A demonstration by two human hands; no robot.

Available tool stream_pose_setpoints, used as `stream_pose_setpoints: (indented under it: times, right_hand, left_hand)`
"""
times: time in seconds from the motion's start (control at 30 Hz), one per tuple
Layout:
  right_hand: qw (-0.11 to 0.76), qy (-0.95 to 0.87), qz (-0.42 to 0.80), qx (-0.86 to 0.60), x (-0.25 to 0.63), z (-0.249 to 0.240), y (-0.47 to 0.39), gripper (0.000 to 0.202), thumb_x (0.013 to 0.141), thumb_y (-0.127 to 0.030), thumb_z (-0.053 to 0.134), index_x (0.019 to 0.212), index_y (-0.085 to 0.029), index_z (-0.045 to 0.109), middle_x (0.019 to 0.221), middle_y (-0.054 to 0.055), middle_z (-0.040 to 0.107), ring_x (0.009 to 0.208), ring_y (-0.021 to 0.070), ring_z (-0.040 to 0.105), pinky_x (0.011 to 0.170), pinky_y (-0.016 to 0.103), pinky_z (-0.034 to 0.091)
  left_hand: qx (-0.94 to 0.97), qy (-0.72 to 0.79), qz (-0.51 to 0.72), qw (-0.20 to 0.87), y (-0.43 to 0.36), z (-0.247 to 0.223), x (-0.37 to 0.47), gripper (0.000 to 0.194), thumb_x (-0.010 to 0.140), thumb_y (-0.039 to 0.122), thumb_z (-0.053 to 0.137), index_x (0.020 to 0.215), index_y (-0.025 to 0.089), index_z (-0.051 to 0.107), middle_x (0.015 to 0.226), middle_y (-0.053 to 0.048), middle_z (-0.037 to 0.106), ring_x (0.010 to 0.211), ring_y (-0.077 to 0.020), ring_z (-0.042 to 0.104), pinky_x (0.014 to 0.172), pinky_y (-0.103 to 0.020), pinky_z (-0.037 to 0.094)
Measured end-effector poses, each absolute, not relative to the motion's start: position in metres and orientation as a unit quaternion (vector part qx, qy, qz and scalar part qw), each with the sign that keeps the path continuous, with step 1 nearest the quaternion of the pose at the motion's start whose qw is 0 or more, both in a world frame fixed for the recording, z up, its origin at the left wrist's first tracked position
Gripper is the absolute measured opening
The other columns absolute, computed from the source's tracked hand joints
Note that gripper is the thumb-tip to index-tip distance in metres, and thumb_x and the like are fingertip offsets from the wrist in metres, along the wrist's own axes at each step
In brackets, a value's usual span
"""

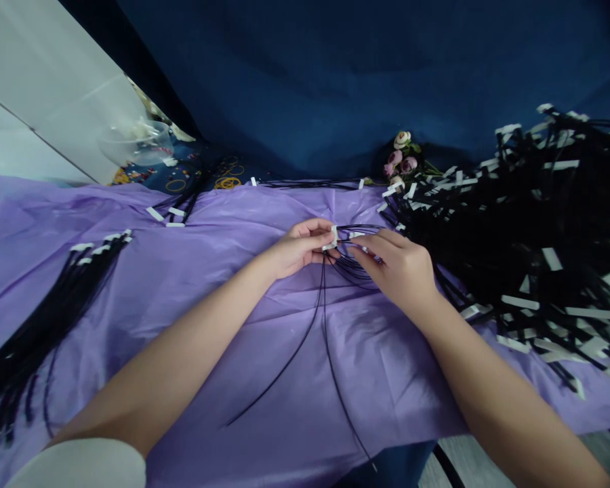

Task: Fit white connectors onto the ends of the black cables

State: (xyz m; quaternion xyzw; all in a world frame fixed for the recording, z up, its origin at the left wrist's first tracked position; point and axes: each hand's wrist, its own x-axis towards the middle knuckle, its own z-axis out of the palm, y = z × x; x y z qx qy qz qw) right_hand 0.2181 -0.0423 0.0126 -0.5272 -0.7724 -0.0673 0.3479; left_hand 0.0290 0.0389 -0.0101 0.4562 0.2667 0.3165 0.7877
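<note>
Over the middle of the purple sheet (pixel 274 352), my left hand (pixel 302 251) is closed on a white tag (pixel 334 237) at the end of a bundle of thin black cords (pixel 353 270). The cords loop rightward beneath my right hand (pixel 404 264). Its thumb and forefinger are pinched close to the tag, by a second white piece (pixel 356 236); exactly what lies between them is too small to make out. Two loose cord ends (pixel 327 332) hang from the tag toward the sheet's front edge.
A large heap of black cords with white tags (pixel 488 237) fills the right side. Tagged bundles (pixel 89 278) lie at the left. Behind are artificial flowers (pixel 401 159), yellow rubber bands (pixel 228 183), scattered beads (pixel 127 175) and a clear bowl (pixel 137 146). A blue cloth (pixel 310 74) hangs behind.
</note>
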Motion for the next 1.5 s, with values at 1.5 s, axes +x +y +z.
stream_pose_setpoints:
  times: [1.5]
  right_hand:
    - [0.240, -0.863, -0.203, -0.397, 0.198, 0.012, -0.048, 0.022, 0.085, -0.041, 0.063, 0.076, -0.021, 0.068, 0.084, -0.001, 0.070, 0.083, 0.0185, 0.052, 0.081, 0.042, 0.021]
  left_hand:
    - [0.338, 0.293, 0.400, 0.800, 0.045, -0.008, 0.029, 0.007, 0.083, 0.016, 0.062, 0.088, 0.017, 0.057, 0.080, -0.001, 0.065, 0.072, -0.0112, 0.067, 0.069, -0.023, 0.055]
